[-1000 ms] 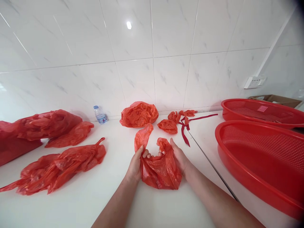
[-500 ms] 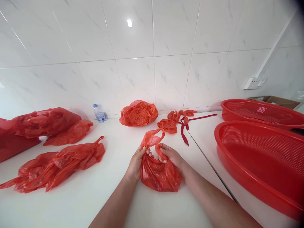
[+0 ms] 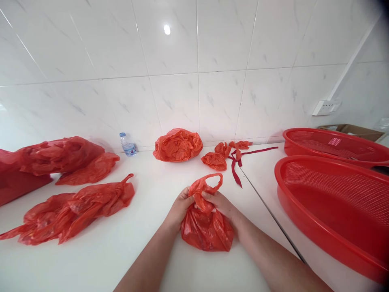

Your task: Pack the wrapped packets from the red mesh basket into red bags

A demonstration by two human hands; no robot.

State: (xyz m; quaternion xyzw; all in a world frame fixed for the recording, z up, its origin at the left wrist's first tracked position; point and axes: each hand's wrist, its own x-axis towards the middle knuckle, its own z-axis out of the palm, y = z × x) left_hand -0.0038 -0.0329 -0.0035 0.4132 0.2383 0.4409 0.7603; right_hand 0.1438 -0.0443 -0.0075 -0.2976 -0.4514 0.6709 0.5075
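A red plastic bag [image 3: 208, 231] rests on the white table between my hands, its lower part bulging and its neck bunched up. My left hand [image 3: 183, 205] is closed on the left side of the gathered neck. From the other side, my right hand [image 3: 219, 202] grips the same neck, thumb on top. One looped handle of the bag stands up above my fingers. Most of my fingertips are hidden in the plastic folds.
Crumpled red bags [image 3: 178, 145] lie by the tiled wall, with dark red ribbon [image 3: 236, 174] beside them. More red bags [image 3: 82, 209] lie at left, near a small water bottle [image 3: 129, 147]. Two red plastic baskets [image 3: 304, 211] stand at right, before a cardboard box [image 3: 352, 132].
The bag's two handles, held apart earlier, are now drawn together at the neck. My right hand has moved inward, and the standing loop has tipped to the right.
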